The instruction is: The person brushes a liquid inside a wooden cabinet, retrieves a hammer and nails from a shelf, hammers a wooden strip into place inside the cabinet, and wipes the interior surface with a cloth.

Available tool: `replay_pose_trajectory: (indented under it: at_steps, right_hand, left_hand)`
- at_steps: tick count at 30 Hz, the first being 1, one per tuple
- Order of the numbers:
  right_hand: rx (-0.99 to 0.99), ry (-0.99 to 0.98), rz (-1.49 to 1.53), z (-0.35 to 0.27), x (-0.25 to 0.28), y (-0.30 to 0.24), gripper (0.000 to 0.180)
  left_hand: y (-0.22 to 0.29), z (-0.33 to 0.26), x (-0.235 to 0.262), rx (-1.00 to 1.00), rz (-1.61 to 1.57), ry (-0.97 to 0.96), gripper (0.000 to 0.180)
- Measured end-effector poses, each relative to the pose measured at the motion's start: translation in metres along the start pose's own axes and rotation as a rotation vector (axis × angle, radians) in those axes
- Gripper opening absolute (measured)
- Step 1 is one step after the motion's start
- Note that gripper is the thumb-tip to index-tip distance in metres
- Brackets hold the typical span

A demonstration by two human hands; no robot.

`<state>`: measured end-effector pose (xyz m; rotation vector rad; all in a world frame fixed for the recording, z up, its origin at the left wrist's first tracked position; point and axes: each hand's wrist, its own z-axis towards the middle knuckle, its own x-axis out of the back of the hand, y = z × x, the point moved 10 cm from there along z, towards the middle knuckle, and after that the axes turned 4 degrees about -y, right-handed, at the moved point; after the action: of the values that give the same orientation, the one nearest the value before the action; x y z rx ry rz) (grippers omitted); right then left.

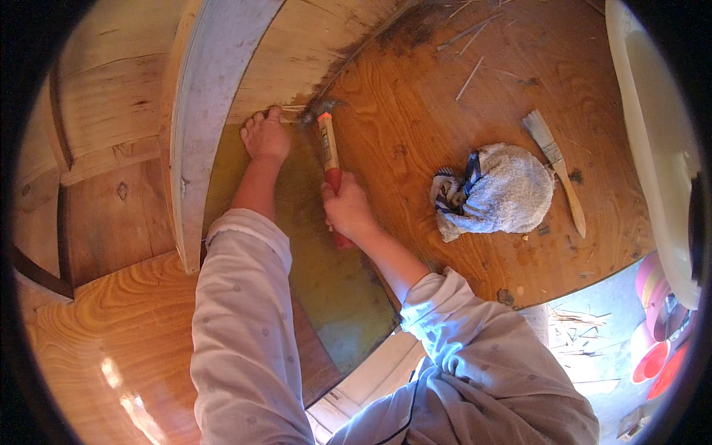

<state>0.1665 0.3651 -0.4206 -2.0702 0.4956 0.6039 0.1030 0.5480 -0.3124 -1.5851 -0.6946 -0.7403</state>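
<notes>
My right hand (347, 206) wraps round the red grip of a hammer (329, 144) with a pale wooden shaft. The hammer's dark head lies by the inner corner where the upright wooden panel (297, 55) meets the tabletop. Just left of it, my left hand (265, 138) is closed with its fingertips against the foot of the panel. A thin pale wooden strip (292, 108) runs from its thumb toward the hammer head; how the fingers grip it is partly hidden. Under both forearms lies a worn greenish board (326, 297).
A bundled grey cloth (512, 189) and a flat brush (556, 170) lie on the brown wood-grain tabletop (400, 148) at right. Thin wooden slivers (469, 78) are scattered at the far side. A curved pale frame (215, 96) rises at left; a white container (656, 133) stands far right.
</notes>
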Motion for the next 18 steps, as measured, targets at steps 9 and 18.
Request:
replay_pose_trajectory:
  at_steps: [9,18]
  right_hand:
    - [-0.045,-0.094,0.007,0.011,-0.015,-0.003,0.024]
    - [0.082,-0.047,-0.134,0.032,-0.015,0.009,0.027]
  left_hand:
    - [-0.003,0.002,-0.006,0.018,0.042,-0.021,0.036]
    - [0.006,0.002,0.002,-0.001,-0.004,-0.002,0.039]
